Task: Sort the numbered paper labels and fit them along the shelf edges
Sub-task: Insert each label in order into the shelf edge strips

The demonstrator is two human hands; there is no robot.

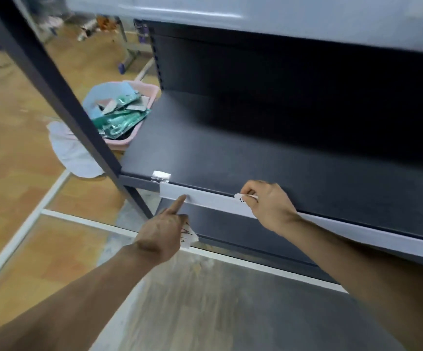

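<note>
- Our right hand (pixel 271 206) pinches one paper label (pixel 245 198) between thumb and fingertips at the top lip of the white label strip (pixel 205 201). We judge this is to feed the label into the strip's channel.
- Our left hand (pixel 162 234) points its forefinger onto the strip further left, probably to steady it or mark a slot. Its other fingers curl around the spare labels (pixel 188 235), held below the edge so they are ready for the next turn.
- The strip runs along the near edge of the dark shelf (pixel 230 153), with a shiny piece of tape (pixel 161 176) at its left end, seemingly fixing it there.
- Writing: the pinched label shows a dark, rounded pen stroke, mostly hidden. The spare labels carry handwritten marks that we cannot read for certain.
- A pink basin (pixel 129 140) of green packets sits on the floor, far left.
</note>
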